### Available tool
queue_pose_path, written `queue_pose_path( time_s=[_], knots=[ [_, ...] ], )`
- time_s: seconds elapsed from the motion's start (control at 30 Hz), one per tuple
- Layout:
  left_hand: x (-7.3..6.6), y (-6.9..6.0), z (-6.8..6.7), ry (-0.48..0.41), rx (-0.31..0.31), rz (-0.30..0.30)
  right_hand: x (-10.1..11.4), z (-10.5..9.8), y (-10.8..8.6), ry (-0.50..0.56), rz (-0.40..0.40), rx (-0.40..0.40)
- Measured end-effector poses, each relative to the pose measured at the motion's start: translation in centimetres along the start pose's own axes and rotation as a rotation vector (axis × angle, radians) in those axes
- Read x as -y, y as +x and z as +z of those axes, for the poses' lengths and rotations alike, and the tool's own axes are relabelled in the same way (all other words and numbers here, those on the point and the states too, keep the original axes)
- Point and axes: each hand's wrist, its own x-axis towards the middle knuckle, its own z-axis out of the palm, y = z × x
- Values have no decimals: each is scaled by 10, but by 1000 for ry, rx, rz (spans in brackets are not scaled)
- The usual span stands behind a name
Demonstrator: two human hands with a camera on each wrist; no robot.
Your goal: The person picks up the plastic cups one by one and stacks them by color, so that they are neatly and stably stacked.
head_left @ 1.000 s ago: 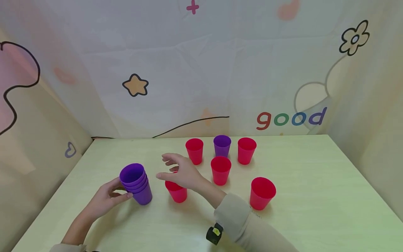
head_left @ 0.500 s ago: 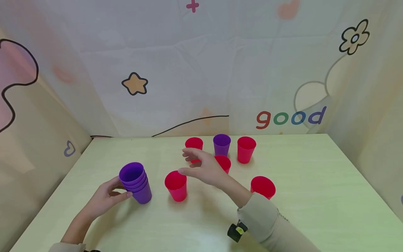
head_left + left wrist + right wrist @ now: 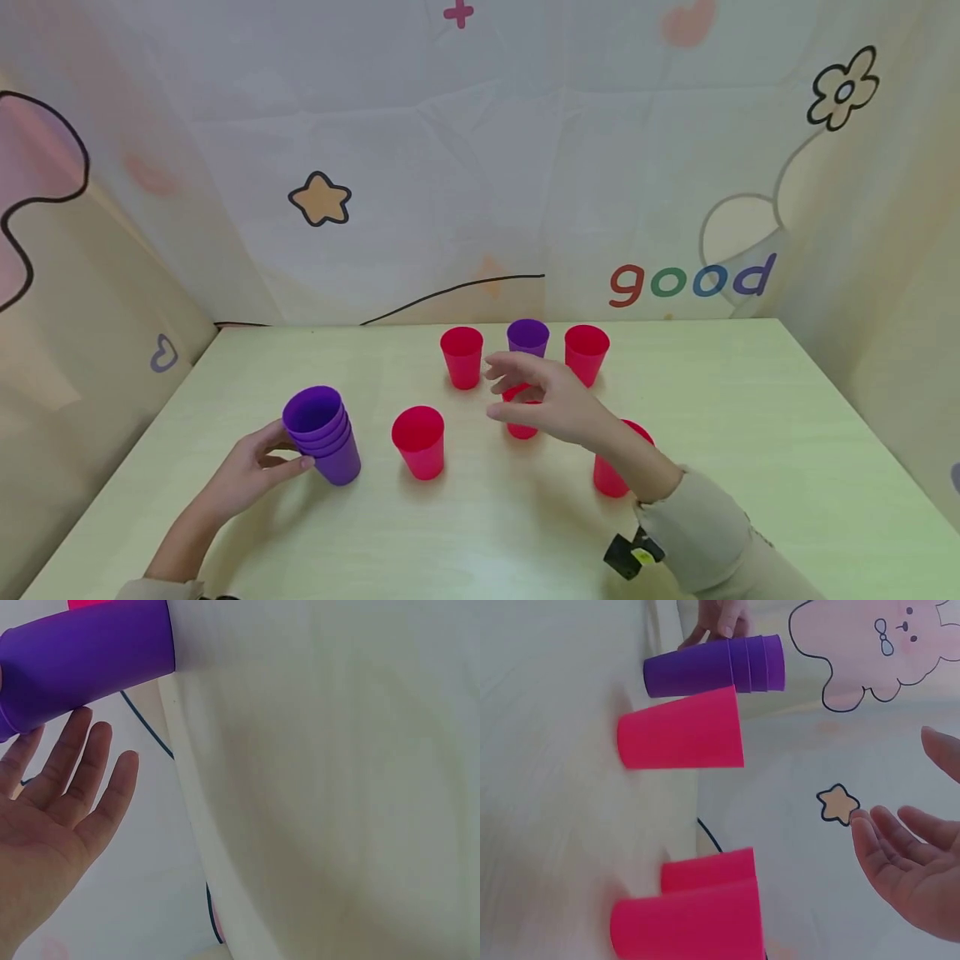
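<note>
- While the left hand (image 3: 258, 473) stays in profile at the side of the stack of purple cups (image 3: 337, 454), its grip holds that stack, with the thumb on the near side and the fingers on the far side.
- The stack is several cups nested together, mouth up, standing on the left part of the counter (image 3: 487, 533).
- The right hand (image 3: 551, 396) has a wide grip with nothing in it; the fingers are loosely bent, the thumb apart from them.
- It hangs in the air above the cups and, from the head camera, covers part of the middle red cup (image 3: 522, 431).
- Just right of the purple stack, apart from it, stands the front red cup (image 3: 418, 446), upright.
- Beyond the middle cup are three more upright cups in a row: the back left red cup (image 3: 462, 358), the single purple cup (image 3: 528, 336) and the back right red cup (image 3: 587, 354).
- The right forearm partly hides the far right red cup (image 3: 604, 477).
- A pale sleeve (image 3: 705, 533) covers that arm, with a small black device (image 3: 633, 554) beside its cuff.
- Behind the counter hangs a pale cloth (image 3: 450, 167) printed with a star (image 3: 320, 200), a flower (image 3: 843, 90) and the word "good" (image 3: 690, 279).
</note>
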Motion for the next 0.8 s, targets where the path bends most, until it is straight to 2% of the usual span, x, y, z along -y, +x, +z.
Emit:
queue_pose_path(
  time_s=[0.1,0.3,0.47,0.6,0.8],
  knots=[
    [1,0,0,0,4,-3,0,-12,-9,-49,-22,12],
    [4,0,-1,0,-5,38,-1,-40,-24,-138,-51,40],
    [4,0,-3,4,-8,49,-4,-56,-32,-213,-61,57],
    [2,0,-3,0,-6,56,-12,-68,-34,-253,-59,40],
    [2,0,-3,-2,-4,60,-24,-79,-26,-304,-61,36]
  ],
)
